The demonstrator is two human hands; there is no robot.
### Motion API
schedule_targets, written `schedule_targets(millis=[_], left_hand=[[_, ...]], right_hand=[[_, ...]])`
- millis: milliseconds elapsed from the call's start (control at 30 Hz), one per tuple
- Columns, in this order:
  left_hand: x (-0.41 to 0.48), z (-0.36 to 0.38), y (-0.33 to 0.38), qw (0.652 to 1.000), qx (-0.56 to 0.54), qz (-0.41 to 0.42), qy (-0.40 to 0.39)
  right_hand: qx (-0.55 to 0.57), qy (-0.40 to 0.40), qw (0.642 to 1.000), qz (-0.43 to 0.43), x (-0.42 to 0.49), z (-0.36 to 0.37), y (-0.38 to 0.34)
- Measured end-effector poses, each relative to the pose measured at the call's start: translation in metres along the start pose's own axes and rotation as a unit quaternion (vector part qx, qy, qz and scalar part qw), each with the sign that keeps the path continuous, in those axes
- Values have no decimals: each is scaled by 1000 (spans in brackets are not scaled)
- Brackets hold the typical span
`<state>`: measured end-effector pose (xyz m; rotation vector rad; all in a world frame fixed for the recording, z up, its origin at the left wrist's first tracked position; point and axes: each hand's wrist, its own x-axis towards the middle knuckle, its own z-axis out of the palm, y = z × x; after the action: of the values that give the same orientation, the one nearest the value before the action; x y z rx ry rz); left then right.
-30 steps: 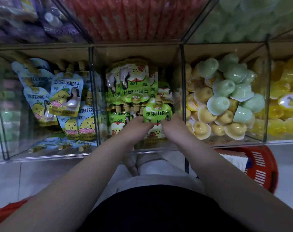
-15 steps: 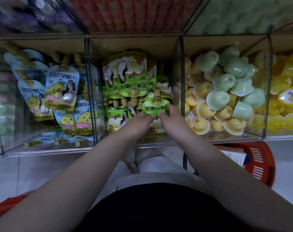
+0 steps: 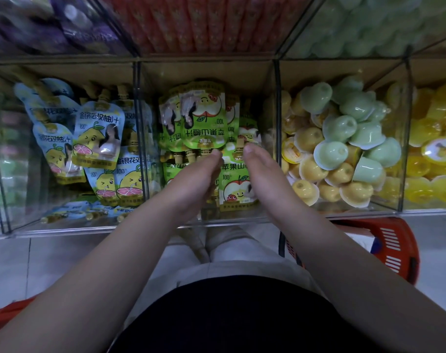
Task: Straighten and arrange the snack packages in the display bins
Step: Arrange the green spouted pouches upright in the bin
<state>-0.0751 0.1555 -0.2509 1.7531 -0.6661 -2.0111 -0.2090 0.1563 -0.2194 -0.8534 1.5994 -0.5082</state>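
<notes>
Flanking the green pouch (image 3: 238, 186), your left hand (image 3: 196, 179) and right hand (image 3: 265, 174) sit equally near, fingers (image 3: 209, 161) straight, gripping nothing, its long axis running forward between them.

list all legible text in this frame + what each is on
"金银花双柚汁", "100": blue pouch, left bin.
"苹果山", the rest hidden by the right hand; "100": front green pouch, middle bin.
"苹果山楂汁", "100", both upside down: rear green pouch, middle bin.
Bottom-band print on the pouches: too small to read.
Print on the yellow jelly cup lid, far right: blurred.
</notes>
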Motion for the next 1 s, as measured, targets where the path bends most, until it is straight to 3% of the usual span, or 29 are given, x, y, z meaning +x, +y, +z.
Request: schedule_targets(millis=[467,1000], left_hand=[[-35,2,33,985,-114,130,-24],[-100,-6,105,952,-133,271,-50]], right_hand=[[43,0,994,-96,-7,9,-19],[109,-36,962,-249,-54,-5,-87]])
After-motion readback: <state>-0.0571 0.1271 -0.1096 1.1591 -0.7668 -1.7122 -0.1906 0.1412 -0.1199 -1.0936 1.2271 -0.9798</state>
